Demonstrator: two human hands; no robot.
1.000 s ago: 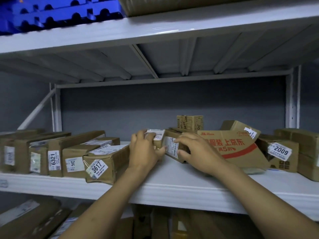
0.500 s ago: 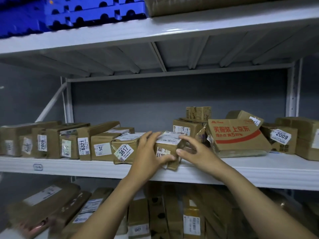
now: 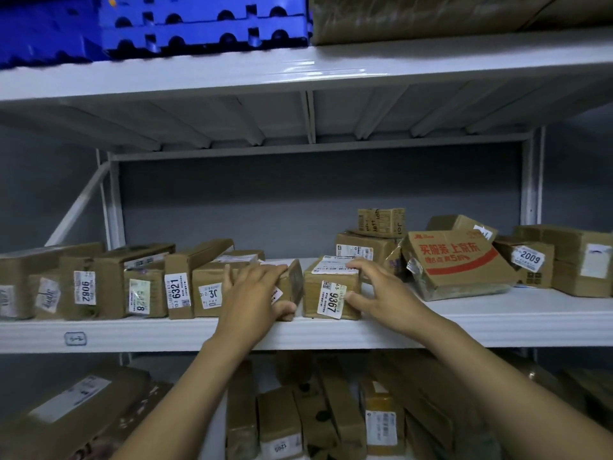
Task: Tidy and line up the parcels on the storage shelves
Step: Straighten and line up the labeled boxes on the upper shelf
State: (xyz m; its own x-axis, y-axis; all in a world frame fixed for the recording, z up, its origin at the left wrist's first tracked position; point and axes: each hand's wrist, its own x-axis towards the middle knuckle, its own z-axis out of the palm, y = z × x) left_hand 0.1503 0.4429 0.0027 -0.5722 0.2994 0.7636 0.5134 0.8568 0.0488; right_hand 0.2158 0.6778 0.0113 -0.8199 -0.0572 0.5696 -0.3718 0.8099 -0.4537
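Parcel 9367 (image 3: 331, 290) in right hand (image 3: 381, 293); left hand (image 3: 253, 293) grips neighbouring parcel (image 3: 294, 282).

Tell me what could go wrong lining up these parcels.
Parcel 9367, gripped by the right hand, sits at the shelf's front edge; a pull could drop it. The left hand grips a neighbouring parcel, equally near the edge. The crumpled red-printed box nearby lies tilted and might slide if bumped.
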